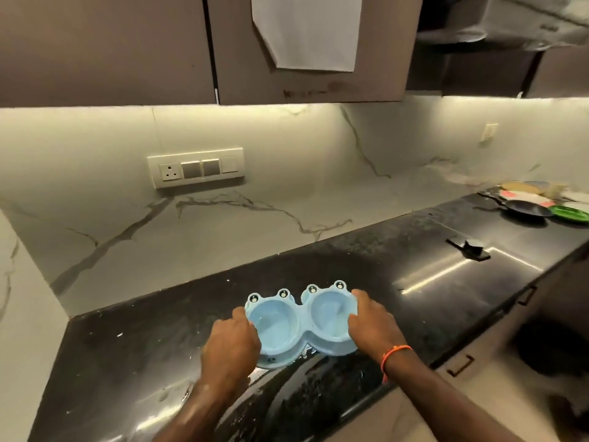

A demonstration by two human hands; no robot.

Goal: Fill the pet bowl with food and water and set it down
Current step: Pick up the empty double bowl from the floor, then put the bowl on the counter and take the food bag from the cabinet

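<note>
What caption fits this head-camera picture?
Both hands, left and right, grip a blue double pet bowl on a wet black countertop.

You are standing in a home kitchen. A polished black stone countertop (414,250) runs along a white marble-veined backsplash (287,173), lit from under the brown wall cabinets (105,49), with a socket-and-switch plate (195,167) set into the wall. At the counter's far right end you have a black pan (527,208) and a green plate (570,213) beside other blurred dishes, and handled drawer fronts (459,366) sit below the counter edge.
</note>
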